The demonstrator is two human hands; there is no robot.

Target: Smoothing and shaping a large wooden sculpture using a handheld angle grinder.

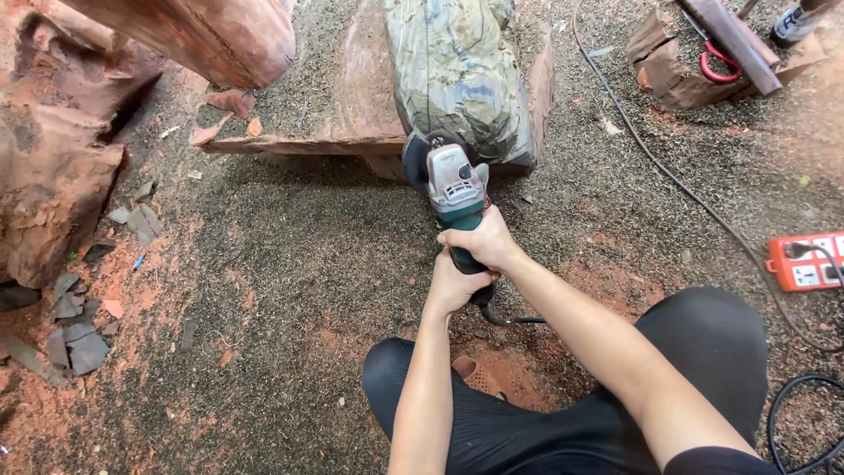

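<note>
Down on sawdust-strewn ground: seen from above, over two bare arms and dark-trousered knees.
Tool: green and grey angle grinder (453,189), disc end against the near end of a mottled green-grey stone block (457,75).
Right hand (483,242): fingers wrapped tight round the upper part of the grinder's handle.
Left hand (455,286): fingers closed round the handle's tail, just below the right hand, touching it.
Block's seat: lying on a reddish wooden slab (352,105), near end overhanging slightly.
Cords: grinder's lead (510,318) curling out beside the left hand; a thin cable (668,176) running to an orange power strip (804,261) at right.
Around: large reddish logs (53,167) at left, grey stone chips (79,339) scattered near them.
Risk, as judged: disc could catch on the block's edge and kick back toward bare forearms; trailing lead near the knees could snag; no gloves visible.
</note>
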